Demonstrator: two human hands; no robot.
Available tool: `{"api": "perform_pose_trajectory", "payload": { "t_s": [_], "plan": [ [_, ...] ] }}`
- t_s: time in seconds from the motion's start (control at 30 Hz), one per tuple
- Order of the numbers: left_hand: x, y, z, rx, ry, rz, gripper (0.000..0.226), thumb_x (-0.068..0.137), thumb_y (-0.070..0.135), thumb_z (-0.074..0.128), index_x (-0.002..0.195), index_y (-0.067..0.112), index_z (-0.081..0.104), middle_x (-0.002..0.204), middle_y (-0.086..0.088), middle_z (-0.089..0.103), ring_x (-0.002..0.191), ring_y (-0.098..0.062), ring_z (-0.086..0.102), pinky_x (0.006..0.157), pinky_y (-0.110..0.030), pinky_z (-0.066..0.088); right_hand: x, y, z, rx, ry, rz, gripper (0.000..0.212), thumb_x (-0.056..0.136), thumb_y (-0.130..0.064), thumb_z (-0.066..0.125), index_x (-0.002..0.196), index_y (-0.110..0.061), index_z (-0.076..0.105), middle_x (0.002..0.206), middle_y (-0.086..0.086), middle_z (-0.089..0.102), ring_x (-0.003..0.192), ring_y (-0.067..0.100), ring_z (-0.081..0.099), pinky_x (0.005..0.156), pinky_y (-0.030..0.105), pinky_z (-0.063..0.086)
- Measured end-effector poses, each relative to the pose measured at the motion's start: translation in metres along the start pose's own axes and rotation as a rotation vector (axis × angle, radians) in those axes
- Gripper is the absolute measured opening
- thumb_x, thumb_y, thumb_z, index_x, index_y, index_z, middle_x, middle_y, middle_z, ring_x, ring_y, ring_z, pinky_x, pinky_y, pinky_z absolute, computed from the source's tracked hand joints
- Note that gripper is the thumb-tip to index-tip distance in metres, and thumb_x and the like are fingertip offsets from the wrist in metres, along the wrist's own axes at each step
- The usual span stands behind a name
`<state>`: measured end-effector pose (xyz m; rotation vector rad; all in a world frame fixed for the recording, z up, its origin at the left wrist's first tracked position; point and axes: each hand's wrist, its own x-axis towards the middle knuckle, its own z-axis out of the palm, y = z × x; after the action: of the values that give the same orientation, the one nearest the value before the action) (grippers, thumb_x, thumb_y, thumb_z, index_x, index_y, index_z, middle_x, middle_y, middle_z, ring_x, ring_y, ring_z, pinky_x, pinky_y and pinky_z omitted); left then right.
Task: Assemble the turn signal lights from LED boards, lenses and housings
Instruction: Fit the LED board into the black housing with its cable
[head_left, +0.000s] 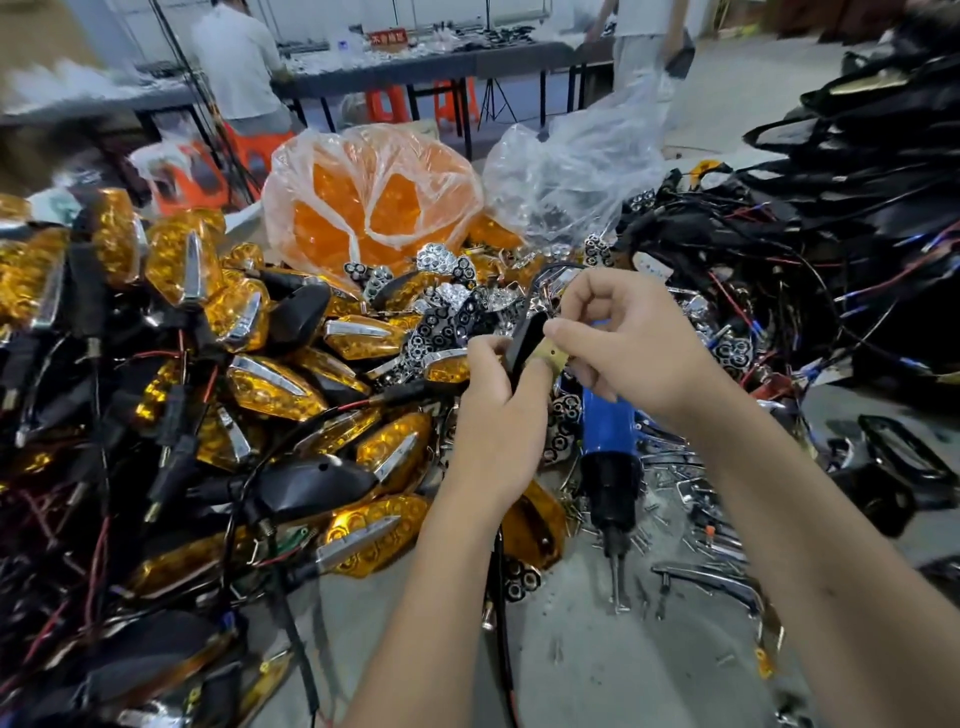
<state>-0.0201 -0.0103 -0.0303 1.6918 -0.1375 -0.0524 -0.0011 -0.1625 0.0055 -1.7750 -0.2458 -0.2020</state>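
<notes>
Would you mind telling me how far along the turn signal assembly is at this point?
Done: a heap of assembled amber lights lies at left. In hand: the left hand grips a black housing while the right hand pinches a small yellowish board against it. Left: a bag of orange lenses, loose reflectors and wired black parts wait; the blue screwdriver lies idle.

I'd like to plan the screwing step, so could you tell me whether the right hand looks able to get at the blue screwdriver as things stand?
Probably not at once: the right hand pinches the LED board at the black housing. The blue screwdriver lies uncovered just below it, so once freed, the way looks open.
</notes>
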Motion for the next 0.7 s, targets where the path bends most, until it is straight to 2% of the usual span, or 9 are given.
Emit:
{"api": "perform_pose_trajectory", "payload": {
  "t_s": [0.07,0.13,0.2,0.27,0.33,0.43,0.57,0.63,0.7],
  "plan": [
    [-0.001,-0.002,0.001,0.025,0.001,0.048,0.023,0.095,0.053,0.051,0.111,0.037,0.045,0.081,0.002,0.056,0.063,-0.011,0.047,0.059,-0.040,0.040,-0.001,0.001,-0.002,0.081,-0.033,0.027,0.009,0.095,-0.002,0.066,0.092,-0.008,0.060,0.055,0.005,0.052,0.040,0.015,0.042,0.039,0.020,0.030],
    [-0.002,-0.001,0.001,0.026,-0.009,0.063,0.025,0.094,0.056,0.052,0.108,0.036,0.046,0.083,0.002,0.057,0.062,-0.012,0.046,0.059,-0.040,0.039,-0.001,0.004,-0.005,0.154,-0.094,0.044,0.007,0.096,-0.008,0.071,0.090,-0.012,0.068,0.061,0.006,0.055,0.044,0.016,0.044,0.038,0.020,0.031],
    [-0.002,0.001,-0.002,-0.020,-0.031,0.042,0.027,0.092,0.055,0.052,0.107,0.034,0.047,0.083,0.000,0.055,0.057,-0.009,0.043,0.056,-0.034,0.036,-0.002,0.005,-0.011,0.256,-0.184,0.066,0.006,0.094,-0.018,0.077,0.093,-0.013,0.074,0.069,0.008,0.062,0.049,0.016,0.051,0.037,0.021,0.038],
    [-0.002,0.002,-0.005,-0.084,-0.058,0.012,0.028,0.092,0.052,0.052,0.108,0.030,0.049,0.081,-0.001,0.053,0.049,-0.005,0.041,0.050,-0.026,0.033,-0.003,0.007,-0.017,0.341,-0.270,0.079,0.021,0.086,-0.023,0.082,0.101,-0.011,0.076,0.077,0.012,0.068,0.055,0.016,0.060,0.042,0.020,0.046],
    [-0.004,0.004,-0.008,-0.153,-0.081,0.000,0.029,0.092,0.050,0.053,0.108,0.026,0.051,0.079,0.000,0.052,0.046,-0.003,0.041,0.044,-0.020,0.033,-0.004,0.007,-0.021,0.345,-0.297,0.057,0.026,0.080,-0.022,0.084,0.103,-0.010,0.077,0.081,0.016,0.072,0.059,0.018,0.066,0.044,0.020,0.049],
    [-0.006,0.007,-0.009,-0.209,-0.121,-0.017,0.032,0.094,0.050,0.053,0.104,0.021,0.049,0.079,-0.006,0.055,0.044,-0.005,0.039,0.041,-0.018,0.030,-0.004,0.006,-0.019,0.182,-0.162,-0.032,0.017,0.081,-0.025,0.085,0.088,-0.012,0.075,0.066,0.009,0.069,0.045,0.013,0.056,0.040,0.017,0.041],
    [-0.008,0.007,-0.004,-0.151,-0.135,-0.040,0.028,0.106,0.043,0.048,0.103,0.015,0.044,0.080,-0.010,0.055,0.043,-0.005,0.037,0.040,-0.017,0.029,-0.001,0.009,-0.012,0.027,0.070,-0.108,0.022,0.084,-0.023,0.087,0.076,-0.013,0.070,0.056,-0.008,0.058,0.046,0.007,0.045,0.045,0.016,0.039],
    [-0.007,0.006,-0.003,-0.100,-0.136,-0.037,0.019,0.109,0.032,0.045,0.098,0.017,0.043,0.079,-0.010,0.054,0.042,-0.002,0.037,0.040,-0.016,0.030,-0.002,0.011,-0.009,0.039,0.087,-0.094,0.026,0.084,-0.022,0.088,0.077,-0.013,0.064,0.056,-0.007,0.055,0.045,0.011,0.043,0.044,0.018,0.036],
    [-0.007,0.005,-0.003,-0.116,-0.155,-0.042,0.015,0.111,0.027,0.043,0.101,0.015,0.043,0.078,-0.011,0.053,0.041,-0.002,0.037,0.040,-0.016,0.029,-0.002,0.010,-0.008,0.075,0.103,-0.058,0.029,0.085,-0.021,0.088,0.083,-0.012,0.060,0.065,-0.001,0.059,0.050,0.019,0.048,0.042,0.022,0.037]
  ]
}}
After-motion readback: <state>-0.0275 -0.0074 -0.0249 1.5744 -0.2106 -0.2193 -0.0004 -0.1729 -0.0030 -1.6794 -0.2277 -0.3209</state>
